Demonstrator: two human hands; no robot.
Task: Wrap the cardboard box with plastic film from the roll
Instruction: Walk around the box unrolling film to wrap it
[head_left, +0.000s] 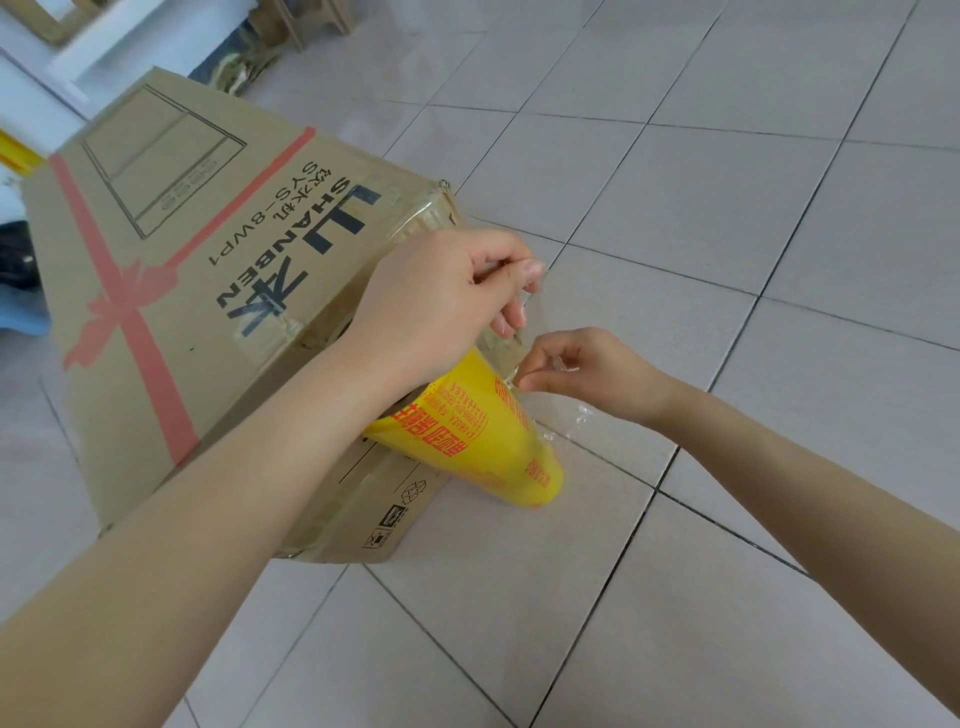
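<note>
Both grips pinched on plastic film.

The left hand and its forearm cover the upper end of the yellow roll and a good chunk of the cardboard box side behind it. Plastic film between the fingers is so clear its edges can't be made out. Left of the box, a yellow thing and a dark thing get cut off by the picture's edge. Clutter beyond the box is too blurry to identify.
</note>
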